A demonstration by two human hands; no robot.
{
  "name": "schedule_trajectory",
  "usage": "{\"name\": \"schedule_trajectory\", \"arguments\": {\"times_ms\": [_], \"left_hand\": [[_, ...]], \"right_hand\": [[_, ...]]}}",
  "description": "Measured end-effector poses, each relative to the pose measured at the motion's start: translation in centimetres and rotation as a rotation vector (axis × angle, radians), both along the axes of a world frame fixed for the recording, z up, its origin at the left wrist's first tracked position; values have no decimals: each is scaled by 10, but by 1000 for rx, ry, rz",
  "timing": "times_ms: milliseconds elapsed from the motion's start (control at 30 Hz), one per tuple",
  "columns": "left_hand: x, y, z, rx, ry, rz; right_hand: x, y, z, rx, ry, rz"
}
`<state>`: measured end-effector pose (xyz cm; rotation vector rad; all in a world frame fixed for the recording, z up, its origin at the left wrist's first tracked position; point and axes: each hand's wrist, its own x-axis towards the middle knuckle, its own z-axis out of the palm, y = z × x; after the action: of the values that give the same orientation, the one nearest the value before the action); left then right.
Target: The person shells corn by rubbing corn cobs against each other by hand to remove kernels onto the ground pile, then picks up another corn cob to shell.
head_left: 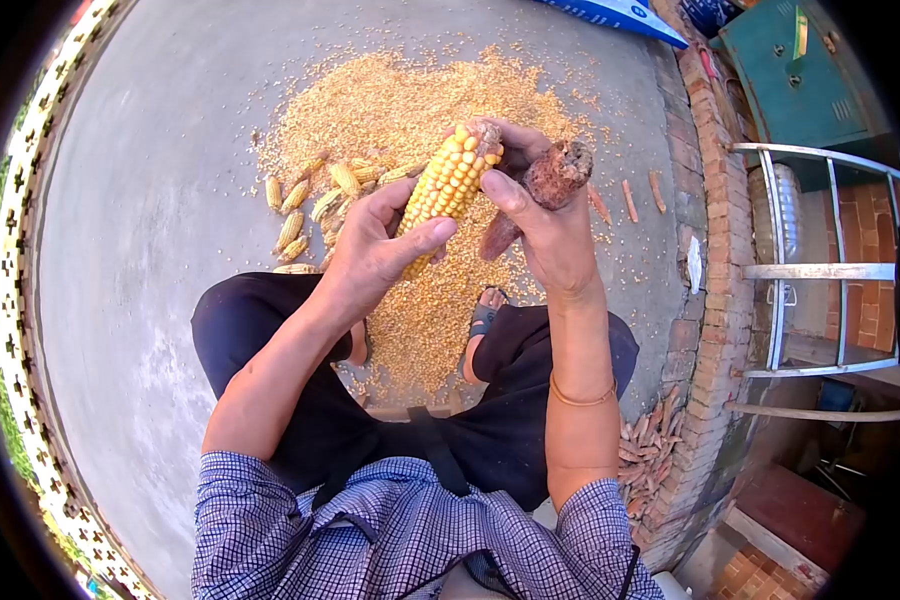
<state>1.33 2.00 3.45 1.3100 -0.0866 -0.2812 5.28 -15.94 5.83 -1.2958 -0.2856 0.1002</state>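
A yellow ear of corn [445, 190], its kernels mostly on, is tilted in front of me. My left hand [370, 245] is wrapped round its lower part, the thumb lying across the kernels. My right hand [555, 235] grips a reddish-brown bare corncob [558, 175] between thumb and palm. The fingers of that hand reach behind the top of the ear, where the thumb tip also comes close to it. Part of the bare cob is hidden by the thumb.
Loose corn kernels [370, 105] are heaped and scattered on the concrete floor [130, 250]. Several unshelled ears [292, 197] lie left of the pile. Bare cobs [650, 450] are piled by the brick edging [725, 250] at right, near a metal ladder [820, 271].
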Motion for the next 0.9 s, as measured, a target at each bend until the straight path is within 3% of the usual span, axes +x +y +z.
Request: {"name": "schedule_trajectory", "arguments": {"times_ms": [233, 533, 633, 667, 767, 800, 900], "left_hand": [[-2, -11, -3, 293, -228, 183], [-3, -15, -9, 941, -634, 237], [-10, -20, -8, 901, -478, 93], [-9, -21, -10, 883, -554, 117], [-10, -21, -4, 699, -461, 31], [-8, -23, -4, 712, -591, 79], [-6, -20, 5, 414, -130, -91]], "right_hand": [[-2, 5, 1, 22, 27, -12], [-6, 34, -17, 102, 126, -352], [-8, 34, -11, 79, 169, -461], [-8, 36, -11, 85, 158, -522], [-6, 26, -6, 50, 229, -548], [-4, 25, -10, 8, 203, -603], [2, 13, -16, -133, 132, -548]]}}
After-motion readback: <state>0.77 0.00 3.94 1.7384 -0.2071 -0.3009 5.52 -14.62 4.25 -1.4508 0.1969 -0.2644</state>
